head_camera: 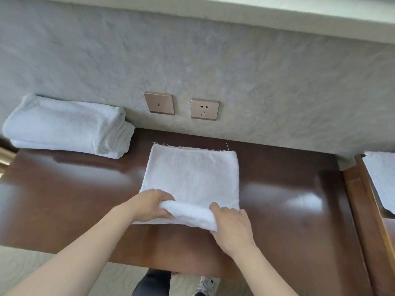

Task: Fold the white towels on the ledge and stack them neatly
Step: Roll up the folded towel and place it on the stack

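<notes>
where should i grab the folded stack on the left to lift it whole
Take the folded stack from its right end, under the bottom layer: the layered edges face that way and the wall blocks its far side. Both hands, left hand and right hand, currently grip the middle towel.

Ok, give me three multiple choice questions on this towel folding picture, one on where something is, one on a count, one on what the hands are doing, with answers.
1. Where is the stack of folded towels?
A. far left of the ledge, against the wall
B. on the floor
C. under the hands

2. How many wall plates are above the ledge?
A. one
B. two
C. four

3. What are the hands doing?
A. resting flat on bare wood
B. hanging idle
C. both gripping the towel at its near edge

Answers:
1 A, it sits at the left by the wall.
2 B, a switch and a socket.
3 C, the left hand and right hand curl round the rolled-up near edge.
</notes>
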A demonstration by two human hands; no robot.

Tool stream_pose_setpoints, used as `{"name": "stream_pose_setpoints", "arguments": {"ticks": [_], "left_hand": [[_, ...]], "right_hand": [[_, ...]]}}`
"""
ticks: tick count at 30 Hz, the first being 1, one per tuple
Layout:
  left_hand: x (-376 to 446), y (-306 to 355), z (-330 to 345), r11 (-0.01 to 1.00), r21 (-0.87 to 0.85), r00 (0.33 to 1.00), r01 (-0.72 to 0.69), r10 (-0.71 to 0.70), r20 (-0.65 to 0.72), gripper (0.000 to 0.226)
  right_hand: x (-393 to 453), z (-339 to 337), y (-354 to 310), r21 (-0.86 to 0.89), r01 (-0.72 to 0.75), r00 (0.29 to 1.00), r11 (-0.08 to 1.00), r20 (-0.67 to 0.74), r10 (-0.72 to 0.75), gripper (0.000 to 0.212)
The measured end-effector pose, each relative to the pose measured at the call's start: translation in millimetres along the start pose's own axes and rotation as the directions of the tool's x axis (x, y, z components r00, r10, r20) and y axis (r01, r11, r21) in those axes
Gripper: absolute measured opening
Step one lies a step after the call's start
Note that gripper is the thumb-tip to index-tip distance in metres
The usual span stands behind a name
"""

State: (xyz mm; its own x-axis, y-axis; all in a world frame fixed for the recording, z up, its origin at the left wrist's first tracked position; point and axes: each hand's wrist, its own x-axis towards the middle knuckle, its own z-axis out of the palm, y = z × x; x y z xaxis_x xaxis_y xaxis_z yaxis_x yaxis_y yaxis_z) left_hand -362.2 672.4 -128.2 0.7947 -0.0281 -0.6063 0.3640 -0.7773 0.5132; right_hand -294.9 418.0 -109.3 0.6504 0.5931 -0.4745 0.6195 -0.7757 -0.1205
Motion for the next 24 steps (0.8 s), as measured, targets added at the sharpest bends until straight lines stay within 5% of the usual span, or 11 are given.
{"name": "stream_pose_setpoints", "arguments": {"ticks": [3,11,16,24], "left_hand": [[20,-8,-30,1.0,0.006,0.998,0.011,-0.012,0.059,0.021],[71,-27,-106,0.996,0.088,0.999,0.022,-0.017,-0.047,0.05],[105,-34,-123,0.996,0.081,0.988,-0.027,0.039,-0.15,0.053],[154,-42,-117,0.973,0.231,0.941,0.006,0.073,-0.331,0.04]], "right_hand": [[26,-26,14,0.074,-0.043,0.999,0.996,0.025,0.041,0.025],[113,-100,64,0.446,-0.193,0.959,0.874,0.276,0.071,0.035],[147,-112,88,0.718,-0.27,0.947,0.642,0.319,0.041,0.029],[184,-58,87,0.877,-0.318,0.878,0.36,0.129,0.462,0.047]]}}
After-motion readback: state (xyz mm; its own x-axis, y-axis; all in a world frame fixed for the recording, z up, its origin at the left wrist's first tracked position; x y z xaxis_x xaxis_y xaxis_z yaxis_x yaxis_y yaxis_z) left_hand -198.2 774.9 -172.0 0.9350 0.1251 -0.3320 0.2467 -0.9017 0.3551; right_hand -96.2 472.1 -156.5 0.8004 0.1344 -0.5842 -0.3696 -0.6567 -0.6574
